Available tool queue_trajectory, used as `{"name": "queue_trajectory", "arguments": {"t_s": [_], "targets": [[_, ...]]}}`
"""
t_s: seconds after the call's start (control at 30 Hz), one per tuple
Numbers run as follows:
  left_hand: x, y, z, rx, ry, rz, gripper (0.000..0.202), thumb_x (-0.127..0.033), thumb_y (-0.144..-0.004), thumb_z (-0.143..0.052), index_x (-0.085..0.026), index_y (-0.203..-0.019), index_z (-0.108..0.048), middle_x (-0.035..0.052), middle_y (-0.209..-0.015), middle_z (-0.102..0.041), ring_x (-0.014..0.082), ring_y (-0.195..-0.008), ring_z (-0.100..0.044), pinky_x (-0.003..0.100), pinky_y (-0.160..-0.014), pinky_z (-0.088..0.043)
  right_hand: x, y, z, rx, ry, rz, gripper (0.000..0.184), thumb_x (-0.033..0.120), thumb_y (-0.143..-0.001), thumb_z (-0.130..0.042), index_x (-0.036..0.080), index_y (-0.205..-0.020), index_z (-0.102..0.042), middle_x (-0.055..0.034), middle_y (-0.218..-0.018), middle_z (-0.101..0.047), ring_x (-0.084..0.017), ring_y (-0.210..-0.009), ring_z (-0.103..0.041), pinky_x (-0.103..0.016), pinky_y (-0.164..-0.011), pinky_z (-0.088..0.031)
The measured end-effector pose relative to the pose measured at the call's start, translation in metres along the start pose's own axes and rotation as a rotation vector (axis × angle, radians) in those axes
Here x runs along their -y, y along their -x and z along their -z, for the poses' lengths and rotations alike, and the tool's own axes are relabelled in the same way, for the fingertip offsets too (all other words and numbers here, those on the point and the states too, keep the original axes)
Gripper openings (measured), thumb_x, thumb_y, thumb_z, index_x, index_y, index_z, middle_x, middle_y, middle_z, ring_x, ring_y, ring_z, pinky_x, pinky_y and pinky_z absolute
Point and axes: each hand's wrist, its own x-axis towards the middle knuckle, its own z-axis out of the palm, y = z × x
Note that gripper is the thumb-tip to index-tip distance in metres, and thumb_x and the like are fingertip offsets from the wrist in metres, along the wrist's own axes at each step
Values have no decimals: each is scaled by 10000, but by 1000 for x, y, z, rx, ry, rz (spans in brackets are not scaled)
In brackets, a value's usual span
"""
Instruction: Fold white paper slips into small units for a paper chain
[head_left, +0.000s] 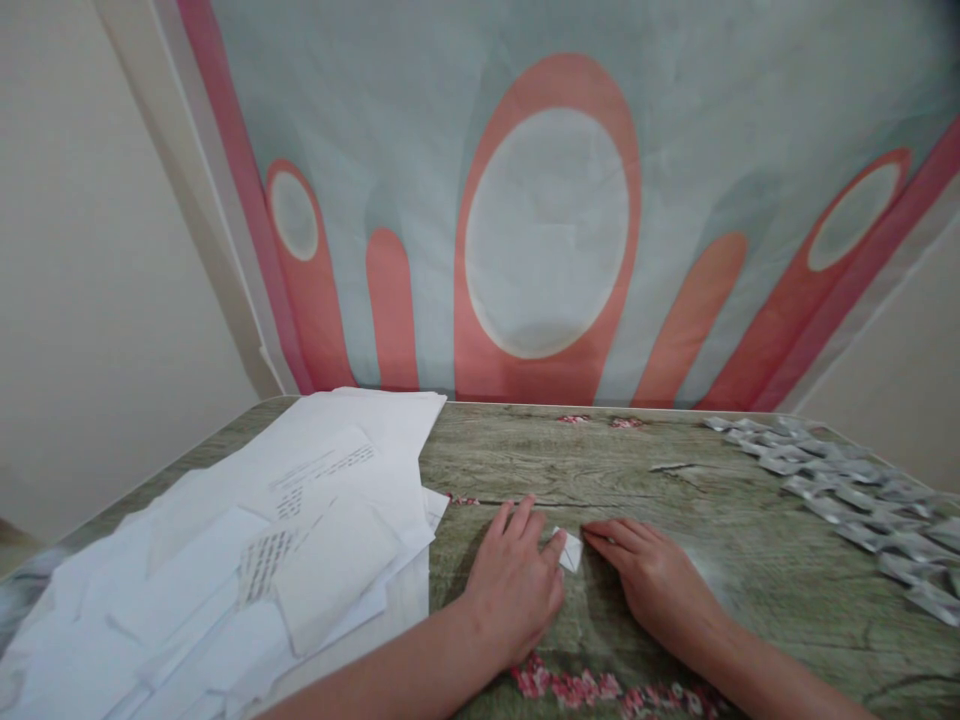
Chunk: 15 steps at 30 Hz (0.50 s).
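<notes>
Woodgrain tabletop (510, 450), patterned backdrop (547, 230) — left hand (514, 590) spread, fingertip at folded paper (572, 552) — right hand's (656, 575) grip unclear.

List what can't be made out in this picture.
All in the head view:
Print: too small and blurred to read.
Lower papers: hidden by those on top.
Folded paper: left part covered by the left hand.
Grey pieces: cut off by the right edge.

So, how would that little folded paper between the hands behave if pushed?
The folded paper is small, so probably light and easily slid. Its creases suggest layers, perhaps making it fairly stiff. Lying flat, it seems unlikely to roll.
</notes>
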Motion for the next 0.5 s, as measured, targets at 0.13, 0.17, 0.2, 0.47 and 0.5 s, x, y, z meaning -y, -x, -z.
{"name": "queue_trajectory", "arguments": {"t_s": [0.13, 0.17, 0.2, 0.47, 0.5], "targets": [[1, 0, 0, -2, -20, -11, 392, -338, -885, -457, -203, -1250, -505, 111, -1256, -503, 280, -1285, -314, 465, -1061, -226, 4, -1, -1, -15, -6, 42, 481, -24, -767, -442, 191, -1171, -591, -68, -1141, -628, -233, -986, -559, -398, -835, -456], [1, 0, -1, -2, -20, -10, 394, -341, -887, -454, -203, -1253, -503, 111, -1256, -503, 282, -1284, -316, 464, -1059, -231, 6, -2, -1, -12, -2, 58, 474, -21, -768, -452, 196, -1163, -596, -66, -1138, -629, -237, -987, -556, -402, -832, -454], [0, 0, -1, -2, -19, -9, 392, -341, -889, -451, -204, -1253, -504, 111, -1256, -504, 282, -1283, -317, 464, -1057, -235, 7, -3, 0, -11, 2, 70, 463, -18, -767, -464, 201, -1150, -604, -64, -1130, -632, -240, -986, -555, -406, -827, -453], [-2, 0, -2, -58, 52, 55, 336, -327, -904, -431, -225, -1206, -538, 92, -1226, -515, 263, -1270, -326, 460, -1063, -233, 10, -7, 3, 21, 14, 79, 420, 7, -764, -526, 196, -1128, -618, -70, -1104, -634, -227, -967, -556, -382, -825, -445], [-1, 0, -3, -68, 71, 66, 323, -327, -904, -434, -235, -1194, -544, 84, -1222, -515, 259, -1265, -331, 457, -1059, -243, 10, -7, 3, 28, 13, 79, 422, 7, -763, -530, 200, -1127, -618, -68, -1106, -632, -228, -969, -555, -381, -822, -446]]}}
